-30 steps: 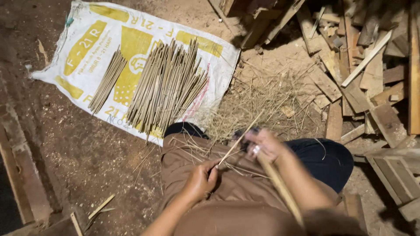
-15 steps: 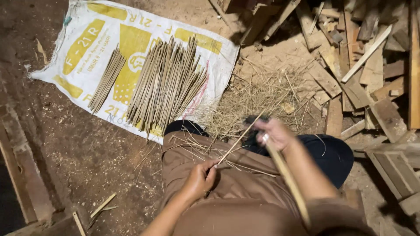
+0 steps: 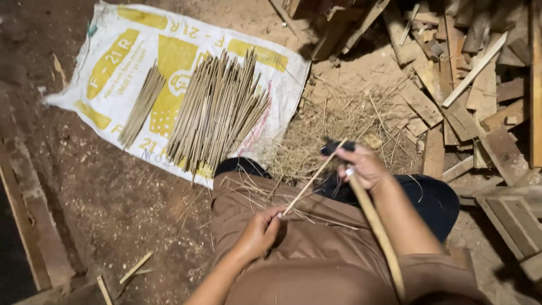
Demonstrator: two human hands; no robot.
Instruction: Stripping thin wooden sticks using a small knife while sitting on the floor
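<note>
Person sitting on the dirt floor, looking down at their own lap. The left hand (image 3: 258,232) sits on the thigh of the brown trousers (image 3: 316,248), fingers closed around the near end of a thin stick (image 3: 312,179), so that's a firm pinch-type hold. The stick runs up and to the right across the lap toward the right hand (image 3: 366,167), which sits higher, out over the knee. That hand is curled shut around a long pale handle (image 3: 377,226) that slants back along the forearm toward the camera; there's a dark blade-like bit (image 3: 337,147) poking out past the knuckles, touching or just about touching the far end of the stick, can't quite tell which. Loose shavings (image 3: 271,189) lie scattered over the trousers, and a bigger heap of straw-coloured fibres (image 3: 339,121) sits on the ground just beyond the knees. To the left of that is a white and yellow sack (image 3: 113,62) spread flat, with a big fan of finished sticks (image 3: 217,113) on it and a smaller bundle (image 3: 142,104) just beside it on the left. Top right is a messy pile of wood scraps (image 3: 468,85). A plank (image 3: 31,214) lies along the left edge.
</note>
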